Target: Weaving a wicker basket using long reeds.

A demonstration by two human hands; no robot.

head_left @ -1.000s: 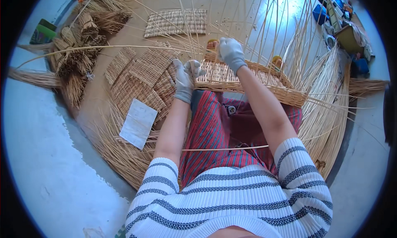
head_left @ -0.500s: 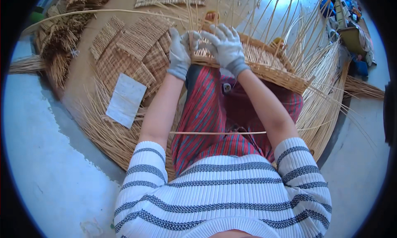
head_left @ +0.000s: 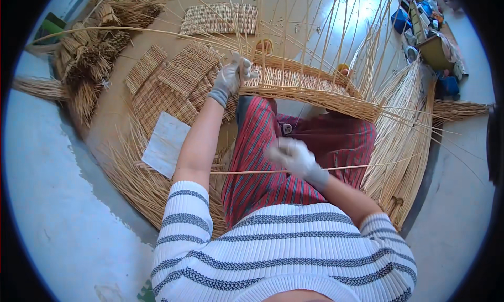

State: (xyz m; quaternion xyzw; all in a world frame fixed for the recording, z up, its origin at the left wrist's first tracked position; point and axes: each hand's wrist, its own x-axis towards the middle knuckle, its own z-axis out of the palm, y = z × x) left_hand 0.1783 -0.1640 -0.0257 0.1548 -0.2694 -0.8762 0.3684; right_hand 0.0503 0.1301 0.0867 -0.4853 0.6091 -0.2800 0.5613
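Note:
My gloved left hand [head_left: 230, 79] grips the upright strands at the left corner of a long, partly woven basket [head_left: 323, 97], which rests across my knees with long stakes sticking up. My gloved right hand [head_left: 291, 157], smeared by motion, is over the red striped cloth [head_left: 254, 134] on my lap, below the basket and apart from it. Whether it holds anything cannot be made out. A long pale strand [head_left: 241, 172] lies crosswise on my lap beside that hand.
Woven panels [head_left: 186, 71] and a pale sheet [head_left: 160, 142] lie at the left, another panel [head_left: 218, 19] farther back. Reed bundles [head_left: 97, 60] are piled at the upper left, loose strands [head_left: 394, 149] at the right. Bins and items [head_left: 436, 50] line the upper right.
My right hand has left the basket and dropped down and toward me over my lap. My left hand stays at the basket's left corner.

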